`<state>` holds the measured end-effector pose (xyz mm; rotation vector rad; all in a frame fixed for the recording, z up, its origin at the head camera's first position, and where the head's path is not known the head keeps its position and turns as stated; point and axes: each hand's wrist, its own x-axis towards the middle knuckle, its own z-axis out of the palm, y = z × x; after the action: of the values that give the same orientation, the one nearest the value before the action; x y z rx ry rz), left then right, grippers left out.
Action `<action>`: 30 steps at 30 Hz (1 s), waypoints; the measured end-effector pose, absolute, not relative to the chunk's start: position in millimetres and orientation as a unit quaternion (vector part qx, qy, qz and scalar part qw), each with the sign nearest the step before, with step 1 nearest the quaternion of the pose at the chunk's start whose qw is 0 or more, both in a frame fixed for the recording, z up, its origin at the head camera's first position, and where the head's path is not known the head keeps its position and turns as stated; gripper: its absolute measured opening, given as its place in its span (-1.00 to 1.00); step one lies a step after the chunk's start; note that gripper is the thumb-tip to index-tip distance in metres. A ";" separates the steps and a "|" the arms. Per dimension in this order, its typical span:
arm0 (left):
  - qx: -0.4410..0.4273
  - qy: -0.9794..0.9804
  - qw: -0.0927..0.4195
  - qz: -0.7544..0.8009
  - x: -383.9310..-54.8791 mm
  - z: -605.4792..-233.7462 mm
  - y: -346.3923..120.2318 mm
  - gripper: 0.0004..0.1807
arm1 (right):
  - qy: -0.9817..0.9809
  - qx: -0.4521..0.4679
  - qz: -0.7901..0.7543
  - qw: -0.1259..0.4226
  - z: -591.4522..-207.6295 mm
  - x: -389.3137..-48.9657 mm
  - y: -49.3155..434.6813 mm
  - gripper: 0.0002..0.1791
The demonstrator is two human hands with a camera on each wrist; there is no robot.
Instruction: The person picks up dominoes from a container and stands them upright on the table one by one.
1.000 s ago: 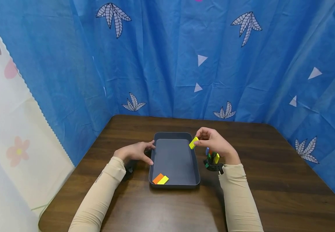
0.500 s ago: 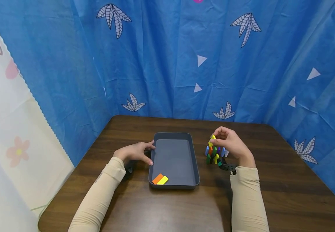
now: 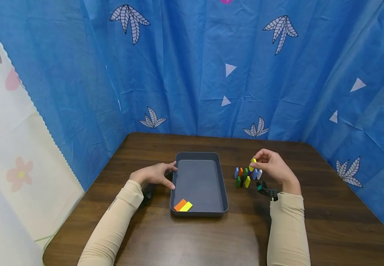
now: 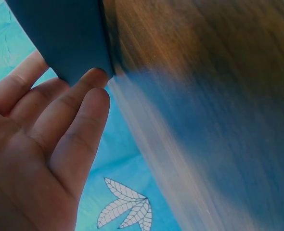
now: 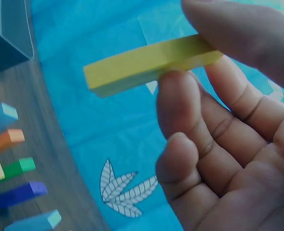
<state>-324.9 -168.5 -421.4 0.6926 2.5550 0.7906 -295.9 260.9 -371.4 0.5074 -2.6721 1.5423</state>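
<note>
My right hand pinches a yellow domino block between thumb and fingers, held up over a group of upright blocks. That group stands in two rows right of the tray: in the head view a blue block, an orange block, a white block and a yellow block show among several. With fingers spread, my left hand rests at the left wall of the dark grey tray; in the left wrist view its fingertips touch the tray wall.
Inside the tray's near left corner lie an orange block and a yellow block, flat and side by side. The brown wooden table ends at a blue curtain. A white curtain hangs at the left.
My right hand has carried the yellow block from above the tray's right edge rightward over the upright blocks, leaving more of them visible. The left hand has stayed at the tray.
</note>
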 end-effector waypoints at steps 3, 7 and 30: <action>0.248 0.909 0.186 0.279 -324.8 -420.3 -167.7 -0.02 | -0.863 0.156 0.481 0.003 -374.5 -295.3 267.2 -0.56; 0.248 0.909 0.184 0.280 -324.6 -420.1 -167.4 0.01 | -0.869 0.151 0.470 -0.005 -379.3 -295.6 274.2 -0.55; 0.245 0.907 0.190 0.286 -325.7 -423.0 -168.3 -0.06 | -0.867 0.136 0.473 -0.081 -388.8 -289.6 275.5 -0.74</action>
<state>-325.7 -168.3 -423.0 0.6882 2.5487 0.8042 -289.6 275.5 -388.8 0.4507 -2.8720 1.5677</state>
